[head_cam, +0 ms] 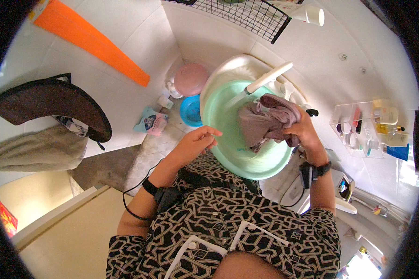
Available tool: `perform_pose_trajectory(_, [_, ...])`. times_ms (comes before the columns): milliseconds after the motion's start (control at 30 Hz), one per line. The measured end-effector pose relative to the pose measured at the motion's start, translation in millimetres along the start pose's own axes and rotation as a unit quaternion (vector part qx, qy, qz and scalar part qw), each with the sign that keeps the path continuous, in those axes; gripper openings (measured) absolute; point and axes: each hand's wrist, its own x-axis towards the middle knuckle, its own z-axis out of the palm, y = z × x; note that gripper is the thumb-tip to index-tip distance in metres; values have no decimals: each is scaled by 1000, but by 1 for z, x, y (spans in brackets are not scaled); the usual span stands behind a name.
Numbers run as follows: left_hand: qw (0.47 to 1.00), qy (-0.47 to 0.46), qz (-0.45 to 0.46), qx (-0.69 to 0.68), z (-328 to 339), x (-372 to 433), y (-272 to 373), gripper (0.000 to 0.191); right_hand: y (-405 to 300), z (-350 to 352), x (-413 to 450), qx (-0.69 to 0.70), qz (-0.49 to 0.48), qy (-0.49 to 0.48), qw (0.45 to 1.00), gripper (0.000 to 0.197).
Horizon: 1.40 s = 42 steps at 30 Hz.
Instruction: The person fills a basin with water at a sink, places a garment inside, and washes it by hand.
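Note:
My right hand [303,130] grips a bunched mauve-grey cloth garment [270,120] over a pale green plastic basin [216,153]. The garment's lower folds hang into the basin. My left hand [199,140] is at the basin's left rim, holding nothing, its fingers loosely bent and partly apart. A white faucet [270,76] reaches over the basin, and water streams from its tip, left of the garment. Beneath the basin is a white washbasin [227,66], partly covered by it.
A blue basin [191,111], a pink basin [191,79] and a detergent bag [152,121] are at the left. A black wire rack [244,21] hangs ahead. A clear organizer [356,129] with toiletries is on the right wall. A towel [38,151] hangs far left.

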Motion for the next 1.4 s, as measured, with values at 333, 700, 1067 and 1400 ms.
perform_pose_trajectory(333, [1000,2,-5,-5,-4,-2,-4,27,-15,-2,-29,-56,-89,8,994,66])
perform_pose_trajectory(700, [1000,-1,10,-3,-10,-4,-5,27,99,34,7,-319,-54,-276,905,52])
perform_pose_trajectory(1067, [1000,4,-10,0,-13,-1,-2,28,179,37,55,-542,-85,-284,786,65])
perform_pose_trajectory(1400, [999,31,-17,9,-15,2,3,26,207,41,116,-602,1,-91,794,39])
